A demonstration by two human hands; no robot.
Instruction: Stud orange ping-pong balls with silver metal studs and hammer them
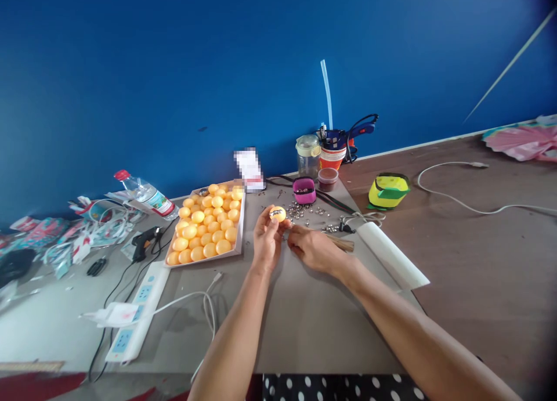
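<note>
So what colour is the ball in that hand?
Orange-yellow. The head view shows the ball held in the left hand.

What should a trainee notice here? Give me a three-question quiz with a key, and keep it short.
1. True or false: the left hand holds an orange ball.
2. The tray full of balls lies where relative to that hand? A to its left; B to its right; C under it.
3. Fill in: the small box beyond the scattered metal bits is ____ in colour.
Key: 1 true; 2 A; 3 pink.
</note>
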